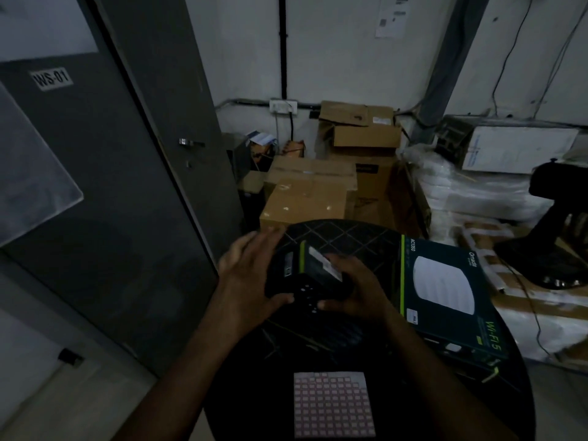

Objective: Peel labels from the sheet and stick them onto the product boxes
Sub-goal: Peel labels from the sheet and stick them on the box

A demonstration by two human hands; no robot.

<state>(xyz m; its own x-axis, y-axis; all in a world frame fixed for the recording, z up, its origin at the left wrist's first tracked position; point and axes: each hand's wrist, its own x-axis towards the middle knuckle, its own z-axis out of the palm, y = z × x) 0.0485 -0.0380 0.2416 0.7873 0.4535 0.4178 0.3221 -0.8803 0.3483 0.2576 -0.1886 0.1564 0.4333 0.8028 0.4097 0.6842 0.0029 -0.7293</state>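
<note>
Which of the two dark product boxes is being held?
The smaller black box, gripped between the left hand and right hand; the larger green-edged Wi-Fi box lies untouched on the table.

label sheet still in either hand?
No. The label sheet lies flat on the round table, near its front edge, while the left hand and right hand both hold a small black box farther back.
</note>
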